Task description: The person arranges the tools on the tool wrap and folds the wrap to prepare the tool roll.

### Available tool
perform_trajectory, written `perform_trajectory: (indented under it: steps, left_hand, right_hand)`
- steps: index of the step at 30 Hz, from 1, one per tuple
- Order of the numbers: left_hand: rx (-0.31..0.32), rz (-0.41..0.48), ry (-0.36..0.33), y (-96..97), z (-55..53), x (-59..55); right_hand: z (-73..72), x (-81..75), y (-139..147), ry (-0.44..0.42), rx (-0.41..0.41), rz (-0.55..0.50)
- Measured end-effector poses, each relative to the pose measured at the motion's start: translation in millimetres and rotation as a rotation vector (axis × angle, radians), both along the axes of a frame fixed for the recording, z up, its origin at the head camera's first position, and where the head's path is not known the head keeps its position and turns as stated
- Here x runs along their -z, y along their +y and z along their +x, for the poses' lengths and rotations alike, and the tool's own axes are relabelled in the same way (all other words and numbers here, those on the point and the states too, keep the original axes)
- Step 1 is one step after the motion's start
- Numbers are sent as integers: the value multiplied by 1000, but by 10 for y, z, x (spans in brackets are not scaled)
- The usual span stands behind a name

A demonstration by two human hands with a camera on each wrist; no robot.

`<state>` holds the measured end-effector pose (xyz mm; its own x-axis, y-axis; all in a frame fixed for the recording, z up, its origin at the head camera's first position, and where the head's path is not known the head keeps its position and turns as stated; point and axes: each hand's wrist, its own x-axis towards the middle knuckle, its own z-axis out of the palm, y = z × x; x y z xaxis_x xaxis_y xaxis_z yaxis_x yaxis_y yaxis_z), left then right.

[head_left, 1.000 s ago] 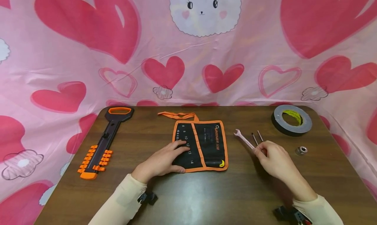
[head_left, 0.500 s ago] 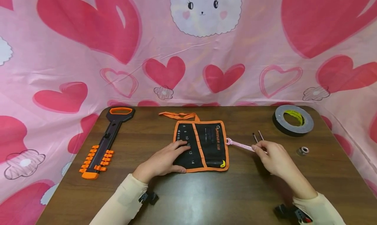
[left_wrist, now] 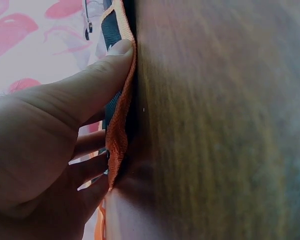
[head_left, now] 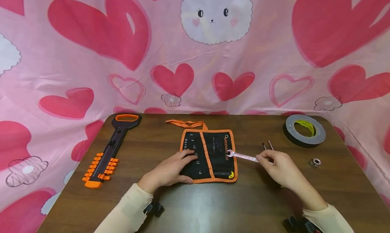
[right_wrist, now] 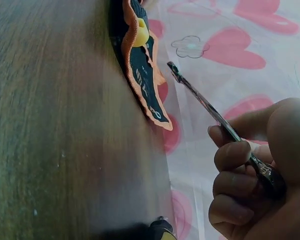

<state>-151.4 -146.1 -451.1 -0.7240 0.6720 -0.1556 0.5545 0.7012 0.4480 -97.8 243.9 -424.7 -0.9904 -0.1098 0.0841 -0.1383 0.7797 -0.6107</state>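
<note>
A black tool pouch (head_left: 217, 143) with orange edging and numbered pockets lies flat on the table. My left hand (head_left: 170, 168) rests on its left side, fingers spread; in the left wrist view the thumb (left_wrist: 97, 80) lies at the orange edge. My right hand (head_left: 280, 167) holds a silver wrench (head_left: 245, 156) by one end. The wrench's open jaw end hangs over the pouch's right half. In the right wrist view, curled fingers grip the wrench (right_wrist: 205, 102), which stands clear of the pouch (right_wrist: 142, 75). A yellow-tipped item (head_left: 231, 175) sits in the pouch's lower right corner.
Two thin metal shafts (head_left: 271, 145) show just beyond my right hand, their lower parts hidden. A small socket (head_left: 315, 163) and a roll of grey tape (head_left: 320, 133) are at the right. A black holder (head_left: 117, 137) with orange clips lies at the left.
My right hand has swung the wrench leftward, so its far end went from beside the pouch to over its right half. The left hand stays on the pouch. The head view tilts slightly.
</note>
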Motion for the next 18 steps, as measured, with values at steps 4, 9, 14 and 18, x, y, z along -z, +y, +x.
perform_trajectory:
  steps: [4, 9, 14, 18]
  left_hand:
    - [-6, 0, -9, -12, 13, 4]
    - [-11, -2, -11, -6, 10, -3]
    - [-10, -3, -12, 3, 1, -13]
    - [-10, 2, -13, -6, 4, -23]
  right_hand:
    - [-18, 18, -36, -13, -22, -14]
    - [-46, 24, -45, -9, -61, -15]
    - [-77, 17, -63, -3, -94, 10]
    - [-107, 25, -111, -2, -126, 35]
